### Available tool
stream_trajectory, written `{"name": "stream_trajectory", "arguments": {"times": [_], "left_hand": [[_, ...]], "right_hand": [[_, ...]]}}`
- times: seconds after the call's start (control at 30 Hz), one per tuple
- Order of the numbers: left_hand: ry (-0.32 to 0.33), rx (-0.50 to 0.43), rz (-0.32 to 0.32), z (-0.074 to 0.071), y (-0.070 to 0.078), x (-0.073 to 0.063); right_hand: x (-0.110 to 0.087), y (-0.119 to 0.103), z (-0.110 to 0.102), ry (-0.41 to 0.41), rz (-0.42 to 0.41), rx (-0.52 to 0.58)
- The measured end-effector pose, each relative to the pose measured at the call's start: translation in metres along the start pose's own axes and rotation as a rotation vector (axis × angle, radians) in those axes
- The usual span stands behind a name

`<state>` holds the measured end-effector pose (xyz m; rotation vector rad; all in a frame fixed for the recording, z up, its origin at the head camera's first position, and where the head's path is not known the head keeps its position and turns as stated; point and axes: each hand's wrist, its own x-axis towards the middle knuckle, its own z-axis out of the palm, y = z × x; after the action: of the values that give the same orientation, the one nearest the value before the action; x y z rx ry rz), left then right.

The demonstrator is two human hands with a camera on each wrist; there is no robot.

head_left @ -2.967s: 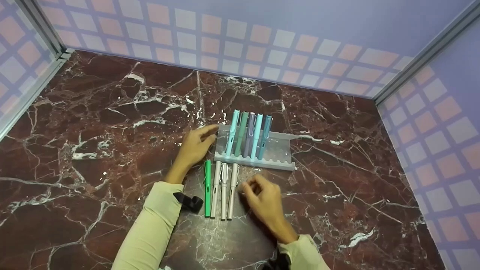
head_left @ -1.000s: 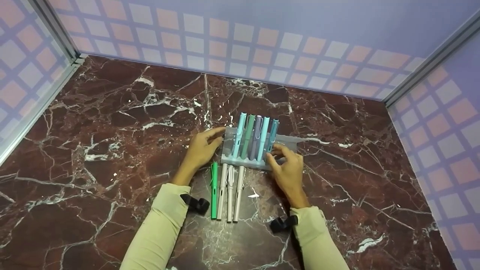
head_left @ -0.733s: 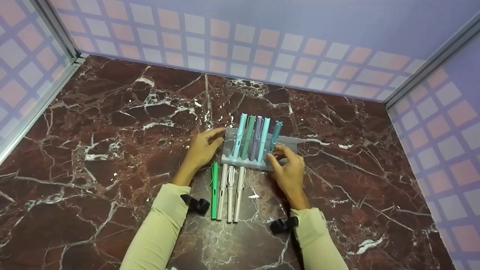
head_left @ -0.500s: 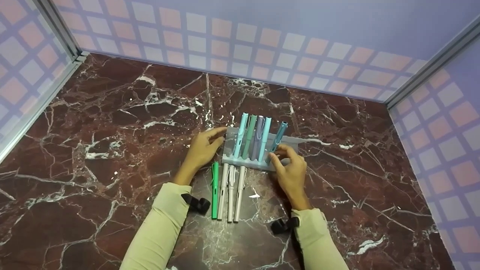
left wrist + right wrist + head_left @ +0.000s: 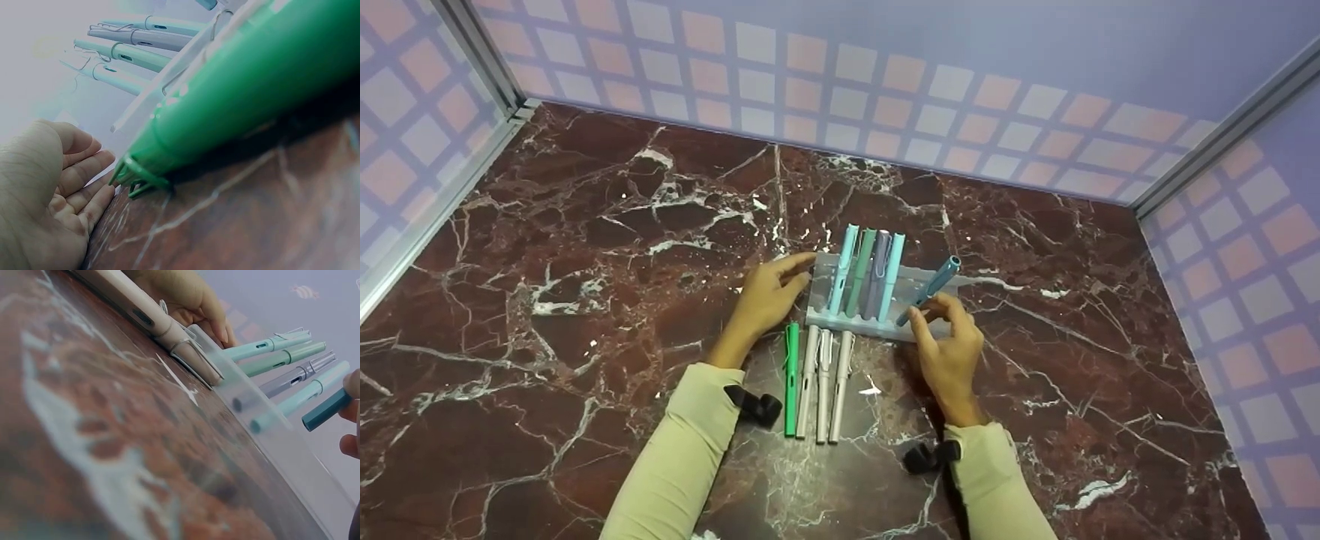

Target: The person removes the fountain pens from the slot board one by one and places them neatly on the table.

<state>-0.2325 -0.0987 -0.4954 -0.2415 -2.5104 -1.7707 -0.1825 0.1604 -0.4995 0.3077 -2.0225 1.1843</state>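
Note:
My right hand (image 5: 952,345) pinches a teal fountain pen (image 5: 937,279) between thumb and fingers over the right half of a clear, notched pen rack (image 5: 825,325). The pen tilts to the right, and its lower end shows apart from the rack's ledge in the right wrist view. Left of it, a light blue pen (image 5: 844,270), a green pen (image 5: 860,277), a purple pen (image 5: 877,277) and another light blue pen (image 5: 892,274) lean in the rack. At the rack's left edge rests my left hand (image 5: 769,295), its fingers loosely bent around nothing.
In front of the rack a bright green pen (image 5: 790,382) and several beige-silver pens (image 5: 823,390) lie side by side on the dark red marbled table (image 5: 622,315). A pale panel wall (image 5: 877,97) with checks stands behind. Black straps (image 5: 757,409) circle both wrists.
My right hand has come from beside the beige pens to the rack, taken the teal pen from the row and tilted it away to the right. My left hand has stayed at the rack's edge.

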Motion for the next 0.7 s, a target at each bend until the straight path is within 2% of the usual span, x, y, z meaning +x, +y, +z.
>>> {"name": "stream_trajectory", "arguments": {"times": [0.13, 0.23, 0.57, 0.7], "left_hand": [[-0.003, 0.002, -0.014, 0.0, 0.0, -0.001], [-0.001, -0.004, -0.013, 0.0, -0.001, -0.001], [-0.007, -0.003, 0.003, -0.001, -0.001, -0.001], [-0.014, -0.005, -0.002, 0.0, 0.0, 0.0]], "right_hand": [[-0.007, -0.004, -0.003, -0.004, -0.012, 0.018], [-0.015, -0.012, -0.004, -0.041, 0.029, 0.041], [-0.052, -0.053, -0.015, -0.255, 0.388, 0.094], [-0.067, -0.064, -0.02, -0.326, 0.459, 0.086]]}}
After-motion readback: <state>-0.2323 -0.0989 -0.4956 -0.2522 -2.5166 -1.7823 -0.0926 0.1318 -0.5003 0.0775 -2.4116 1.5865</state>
